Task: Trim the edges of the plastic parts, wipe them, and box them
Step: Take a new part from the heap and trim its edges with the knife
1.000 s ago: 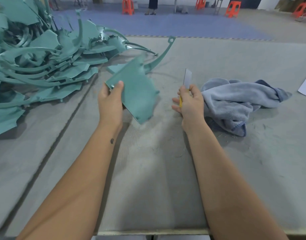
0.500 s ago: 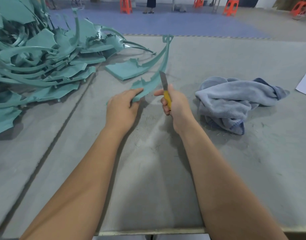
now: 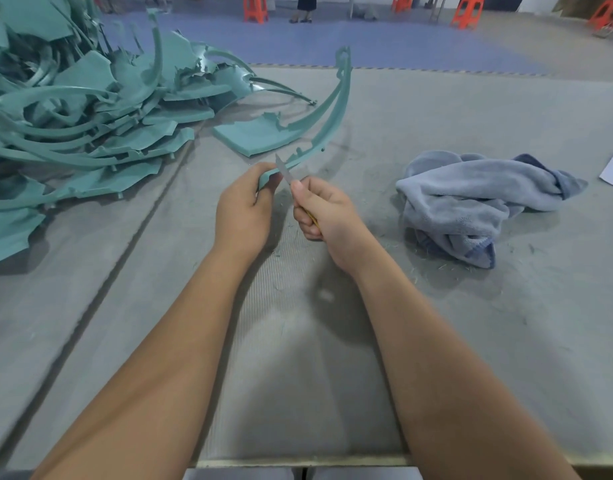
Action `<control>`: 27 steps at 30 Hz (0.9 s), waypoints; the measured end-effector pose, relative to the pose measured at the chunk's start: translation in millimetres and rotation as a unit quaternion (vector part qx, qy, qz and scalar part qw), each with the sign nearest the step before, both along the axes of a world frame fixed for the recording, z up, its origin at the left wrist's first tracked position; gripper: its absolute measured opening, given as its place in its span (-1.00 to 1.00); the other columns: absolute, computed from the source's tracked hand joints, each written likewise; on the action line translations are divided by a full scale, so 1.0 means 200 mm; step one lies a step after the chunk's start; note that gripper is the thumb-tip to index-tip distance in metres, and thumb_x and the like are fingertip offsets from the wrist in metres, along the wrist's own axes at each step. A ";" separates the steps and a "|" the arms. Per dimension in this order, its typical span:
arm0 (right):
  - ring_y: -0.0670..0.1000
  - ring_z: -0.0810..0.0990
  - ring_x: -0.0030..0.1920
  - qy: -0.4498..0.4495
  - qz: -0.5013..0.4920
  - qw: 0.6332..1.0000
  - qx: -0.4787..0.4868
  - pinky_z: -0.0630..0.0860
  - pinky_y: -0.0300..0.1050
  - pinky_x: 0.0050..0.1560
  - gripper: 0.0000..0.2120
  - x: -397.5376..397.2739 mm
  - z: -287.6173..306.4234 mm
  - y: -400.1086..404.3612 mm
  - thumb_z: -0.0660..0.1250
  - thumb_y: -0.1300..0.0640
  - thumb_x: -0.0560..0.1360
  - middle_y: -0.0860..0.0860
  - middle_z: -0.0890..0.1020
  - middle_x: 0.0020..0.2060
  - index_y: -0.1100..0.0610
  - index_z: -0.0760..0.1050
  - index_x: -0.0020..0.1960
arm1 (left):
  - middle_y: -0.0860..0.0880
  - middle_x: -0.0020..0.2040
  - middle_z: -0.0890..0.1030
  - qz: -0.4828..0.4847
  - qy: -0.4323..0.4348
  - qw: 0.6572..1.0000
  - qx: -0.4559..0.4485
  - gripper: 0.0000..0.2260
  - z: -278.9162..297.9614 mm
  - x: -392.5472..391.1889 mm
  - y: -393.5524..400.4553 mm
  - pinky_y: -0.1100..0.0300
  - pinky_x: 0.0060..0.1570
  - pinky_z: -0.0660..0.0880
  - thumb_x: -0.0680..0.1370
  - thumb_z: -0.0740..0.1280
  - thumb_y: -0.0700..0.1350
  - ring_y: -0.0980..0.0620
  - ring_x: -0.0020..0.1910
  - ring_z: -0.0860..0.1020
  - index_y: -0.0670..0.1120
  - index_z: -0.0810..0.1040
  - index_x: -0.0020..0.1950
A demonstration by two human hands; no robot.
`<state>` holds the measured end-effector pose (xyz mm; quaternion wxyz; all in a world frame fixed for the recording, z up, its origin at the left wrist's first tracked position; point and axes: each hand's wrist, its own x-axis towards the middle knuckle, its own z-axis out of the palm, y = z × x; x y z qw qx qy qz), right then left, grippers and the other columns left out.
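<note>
Both my forearms are bare up to the near edge of the bench (image 3: pixel 333 460), with no sleeve showing. My left hand (image 3: pixel 242 213) and right hand (image 3: pixel 327 216) wear no gloves, rings or watch; my nails are short.

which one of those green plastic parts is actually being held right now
The long curved part at table centre: the left hand grips its near end while the right hand holds a knife against it. The others lie untouched in the pile.

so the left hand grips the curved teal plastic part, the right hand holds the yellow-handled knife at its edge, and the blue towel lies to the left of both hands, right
Not quite: the head view shows the crumpled blue towel to the right of both hands. The rest stands: the left hand grips the curved teal plastic part, and the right hand holds the yellow-handled knife at its edge.
</note>
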<state>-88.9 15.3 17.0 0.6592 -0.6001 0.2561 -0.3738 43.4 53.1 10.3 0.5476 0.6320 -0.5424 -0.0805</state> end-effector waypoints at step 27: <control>-0.11 0.19 -0.49 -0.037 0.004 0.999 -0.030 0.12 -0.30 -0.49 -0.72 0.03 -0.02 0.03 0.17 0.21 0.64 0.00 0.28 -0.47 0.09 0.34 -0.26 | 0.19 -0.23 0.60 -0.019 0.032 0.999 0.005 -0.67 0.00 -0.01 0.01 0.11 -0.08 0.48 0.51 0.19 -0.10 0.18 -0.19 0.54 0.37 0.53 -0.08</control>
